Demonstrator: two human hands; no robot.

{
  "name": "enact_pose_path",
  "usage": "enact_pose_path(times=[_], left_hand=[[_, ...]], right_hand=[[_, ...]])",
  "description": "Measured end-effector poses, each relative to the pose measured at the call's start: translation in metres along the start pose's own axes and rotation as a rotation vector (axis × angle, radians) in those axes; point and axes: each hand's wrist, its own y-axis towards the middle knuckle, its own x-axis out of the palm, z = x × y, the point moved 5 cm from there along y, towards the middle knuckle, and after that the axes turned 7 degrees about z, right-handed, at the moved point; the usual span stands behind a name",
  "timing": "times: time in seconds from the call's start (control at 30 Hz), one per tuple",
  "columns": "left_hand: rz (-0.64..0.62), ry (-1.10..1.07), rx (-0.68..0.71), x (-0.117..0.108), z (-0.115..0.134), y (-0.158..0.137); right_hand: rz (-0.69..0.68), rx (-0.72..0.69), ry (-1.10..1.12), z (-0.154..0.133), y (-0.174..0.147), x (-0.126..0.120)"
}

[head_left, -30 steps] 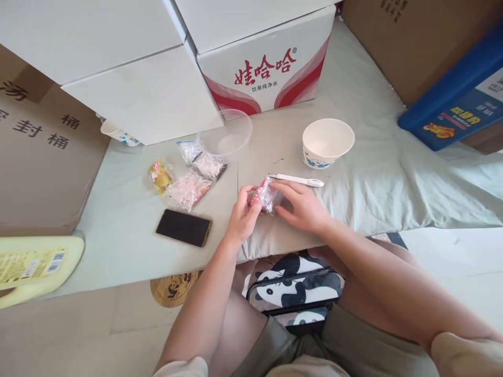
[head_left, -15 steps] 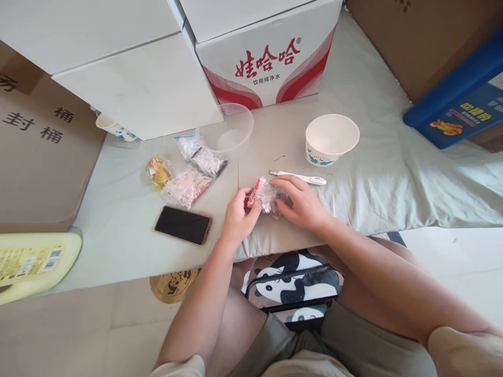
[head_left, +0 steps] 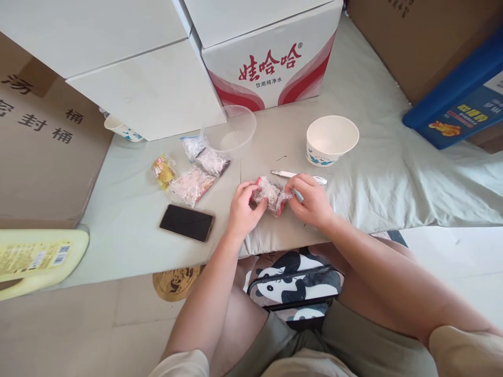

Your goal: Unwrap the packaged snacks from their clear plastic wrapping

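A small clear plastic packet [head_left: 268, 195] with red ends and dark contents lies between my hands near the table's front edge. My left hand [head_left: 244, 204] grips its left end, thumb and fingers around it. With thumb and forefinger, my right hand [head_left: 310, 198] pinches the packet's right end, where the film is drawn out. A white utility knife [head_left: 283, 174] lies just beyond, partly behind my right hand. Off to the left are a pink-and-clear packet [head_left: 192, 187], a dark-edged clear packet [head_left: 212, 161], a blue-and-clear packet [head_left: 192, 146] and a yellow packet [head_left: 163, 171].
A paper bowl [head_left: 332, 141] stands at the back right and a clear plastic bowl [head_left: 230, 133] at the back left. A phone [head_left: 187, 222] lies left of my hands. White cartons [head_left: 271, 73] line the back; a yellow jug [head_left: 43, 259] and a blue container [head_left: 456, 99] flank the sides.
My right hand has shifted slightly right and now pinches the packet's end, pulling the film outward. The left hand keeps its hold. The whole view has moved a little.
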Motion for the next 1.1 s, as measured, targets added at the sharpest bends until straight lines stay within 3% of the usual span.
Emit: enact_pose_path(times=[0.77,0.93,1.1], left_hand=[[0.033,-0.043,-0.012,-0.0041,0.0001,0.0022],[-0.014,-0.025,0.042,-0.0044,0.0029,0.0002],[-0.016,-0.006,0.01,-0.005,0.0026,0.001]], right_hand=[[-0.065,0.073,0.074,0.0039,-0.0009,0.0027],[-0.086,0.075,0.062,0.0052,-0.0025,0.0039],[-0.105,0.089,0.055,0.0069,-0.0039,0.0048]])
